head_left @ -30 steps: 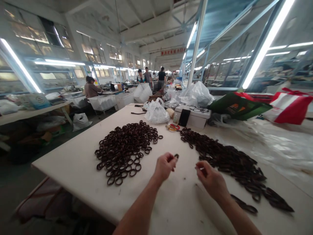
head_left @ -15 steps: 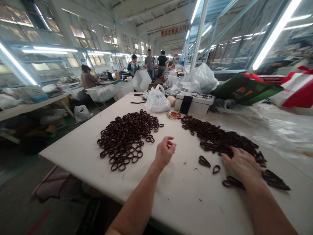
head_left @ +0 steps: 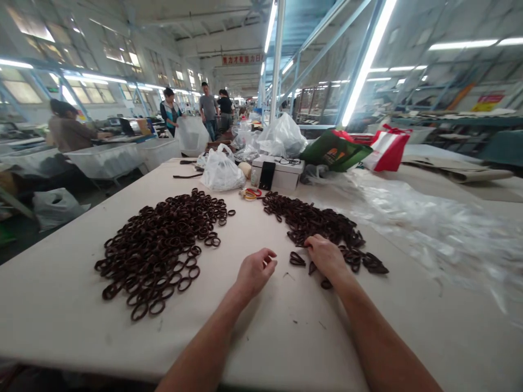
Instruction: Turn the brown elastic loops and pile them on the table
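Observation:
My left hand (head_left: 255, 269) hovers just above the white table (head_left: 281, 332), fingers loosely curled and apart, with nothing in them. My right hand (head_left: 327, 258) rests palm down on the near edge of the right pile of dark brown bands (head_left: 322, 220). Its fingertips are tucked among the bands, and the grip does not show. A few loose flattened bands (head_left: 297, 259) lie between my hands. To the left of my left hand spreads a wider pile of round dark bands (head_left: 163, 245).
At the table's far end stand a white box (head_left: 281, 173) with a black phone (head_left: 267, 175) leaning on it, a white plastic bag (head_left: 223, 171) and red-handled scissors (head_left: 251, 193). Clear plastic sheeting (head_left: 412, 218) covers the right side. Several people (head_left: 209, 109) work at benches beyond.
My left hand let go of the band it pinched and now hangs empty. My right hand reached out to the right pile and rests on it. The camera view swung to the right.

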{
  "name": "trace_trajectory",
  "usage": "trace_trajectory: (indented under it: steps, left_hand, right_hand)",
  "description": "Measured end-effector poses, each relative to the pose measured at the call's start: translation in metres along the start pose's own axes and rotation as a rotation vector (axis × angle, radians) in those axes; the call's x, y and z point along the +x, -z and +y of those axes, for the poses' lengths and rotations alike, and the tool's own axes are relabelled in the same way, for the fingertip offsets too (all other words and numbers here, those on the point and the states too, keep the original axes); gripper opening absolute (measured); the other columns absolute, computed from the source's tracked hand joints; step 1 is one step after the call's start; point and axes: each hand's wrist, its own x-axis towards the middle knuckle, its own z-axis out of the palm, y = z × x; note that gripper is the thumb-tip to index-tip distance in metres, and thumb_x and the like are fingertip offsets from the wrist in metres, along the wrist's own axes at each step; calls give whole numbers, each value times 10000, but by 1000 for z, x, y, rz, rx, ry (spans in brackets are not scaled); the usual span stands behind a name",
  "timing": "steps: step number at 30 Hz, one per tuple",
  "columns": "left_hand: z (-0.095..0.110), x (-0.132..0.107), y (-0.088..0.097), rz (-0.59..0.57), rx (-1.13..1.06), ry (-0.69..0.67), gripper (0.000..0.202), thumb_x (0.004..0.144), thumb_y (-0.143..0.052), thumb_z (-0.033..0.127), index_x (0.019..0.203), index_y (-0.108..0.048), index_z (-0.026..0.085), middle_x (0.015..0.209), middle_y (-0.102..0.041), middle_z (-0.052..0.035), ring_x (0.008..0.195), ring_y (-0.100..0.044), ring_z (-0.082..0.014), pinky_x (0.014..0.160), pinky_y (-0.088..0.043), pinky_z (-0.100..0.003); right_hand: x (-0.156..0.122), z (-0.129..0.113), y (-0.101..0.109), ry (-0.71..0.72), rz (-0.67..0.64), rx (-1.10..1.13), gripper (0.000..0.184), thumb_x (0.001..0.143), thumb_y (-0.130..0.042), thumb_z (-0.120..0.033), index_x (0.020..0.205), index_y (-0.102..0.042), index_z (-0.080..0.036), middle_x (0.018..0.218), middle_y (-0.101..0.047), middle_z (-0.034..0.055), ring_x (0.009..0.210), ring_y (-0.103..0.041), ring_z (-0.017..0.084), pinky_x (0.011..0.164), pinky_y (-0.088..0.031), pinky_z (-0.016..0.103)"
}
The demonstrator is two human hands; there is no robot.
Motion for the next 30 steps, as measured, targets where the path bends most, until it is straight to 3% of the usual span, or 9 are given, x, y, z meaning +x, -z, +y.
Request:
trace_trajectory:
  steps: [5, 10, 16, 18, 20, 22, 25, 27, 30]
  left_hand:
    - [-4, 1, -4, 3, -84, 22, 228, 833, -545, 292, 1015, -621, 178, 780, -645, -10, 580, -565, -122, 553, -409, -218]
    - [-6, 6, -8, 20, -396, 124, 419, 816, -579, 417, 1155, -585, 172, 881, -630, -33, 603, -599, -122, 520, -426, -204]
    - [-4, 10, -8, 47, -567, 147, 393, 711, -690, 459, 887, -653, 109, 643, -604, -23, 498, -494, -102, 488, -387, -203]
    - [-6, 12, -7, 50, -586, 165, 377, 669, -722, 454, 807, -631, 115, 613, -594, -15, 473, -469, -92, 464, -361, -199]
    - [-8, 14, -6, 54, -607, 209, 404, 634, -737, 488, 737, -587, 127, 583, -574, -5, 435, -437, -83, 424, -317, -197]
    - [-10, 16, -6, 59, -653, 265, 451, 601, -749, 528, 711, -551, 138, 536, -526, 18, 403, -403, -76, 398, -269, -197]
    - [-9, 15, -6, 35, -761, 322, 480, 586, -769, 534, 710, -520, 143, 535, -500, 32, 399, -376, -62, 400, -229, -196]
    - [-7, 14, -7, 0, -811, 333, 484, 582, -782, 519, 697, -496, 145, 587, -537, 13, 403, -370, -51, 403, -213, -200]
    - [-5, 11, -7, -69, -813, 329, 440, 585, -774, 472, 681, -506, 137, 597, -544, 2, 399, -363, -50, 398, -203, -208]
  right_hand:
    - [-2, -12, 6, -31, -14, 289, 184, 873, -470, -228, 904, -644, -175, 999, -612, 73, 844, -554, 179, 764, -407, 284]
    - [-10, -37, -4, 69, -282, 698, 238, 837, -536, -368, 891, -655, -170, 718, -626, 8, 646, -553, 138, 608, -438, 239]
    - [-19, -60, -21, 124, -466, 992, 345, 820, -559, -470, 844, -615, -131, 712, -630, 30, 652, -578, 136, 627, -465, 253]
    - [-20, -63, -21, 114, -475, 1025, 353, 823, -563, -491, 815, -582, -139, 694, -611, 22, 651, -580, 137, 624, -465, 251]
    - [-21, -64, -21, 113, -399, 1014, 331, 840, -553, -482, 872, -567, -153, 739, -611, 23, 665, -584, 139, 619, -469, 251]
    - [-22, -64, -23, 147, -269, 944, 315, 846, -556, -417, 1041, -551, -171, 860, -625, 36, 680, -585, 137, 624, -478, 257]
    - [-24, -62, -26, 259, -198, 788, 537, 776, -616, -260, 1287, -461, -203, 911, -633, 24, 734, -602, 148, 722, -494, 285]
    - [-25, -62, -27, 305, -210, 719, 586, 744, -631, -198, 1306, -468, -206, 871, -641, 11, 761, -605, 157, 771, -487, 294]
    - [-26, -63, -24, 328, -214, 668, 463, 748, -627, -179, 1205, -555, -210, 915, -650, 18, 746, -598, 147, 748, -477, 282]
